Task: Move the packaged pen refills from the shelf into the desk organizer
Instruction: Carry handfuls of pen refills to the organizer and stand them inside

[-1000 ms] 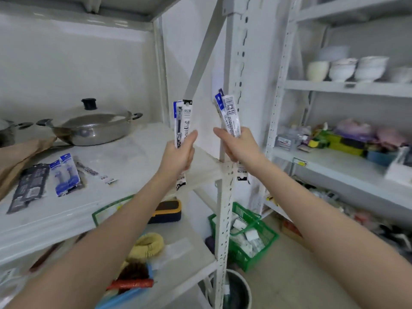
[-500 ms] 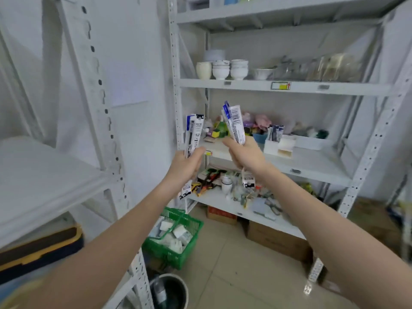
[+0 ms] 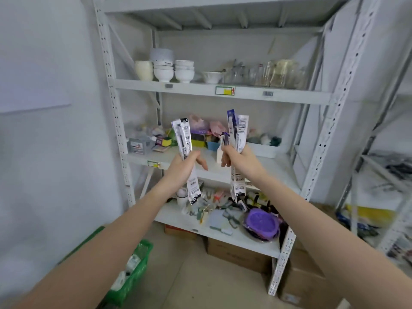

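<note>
Gripping a bundle in each fist, the person stands facing the white metal shelving (image 3: 223,91) that fills the middle of the frame. The left hand (image 3: 185,165) is closed around black-and-white refill packets (image 3: 185,139), which stick up tilted slightly left and hang down below the fist, though the index finger juts out loose toward the right. The right hand (image 3: 239,160) is wrapped tight around blue-and-white refill packets (image 3: 238,130), barcode side showing, upright at centre frame. Both bundles are held in the air in front of the middle shelf, apart from each other. Behind, white bowls (image 3: 174,71) sit stacked at upper centre; a green basket (image 3: 133,270) rests on the floor at lower left, and a purple lid (image 3: 262,223) lies on the lower shelf.
</note>
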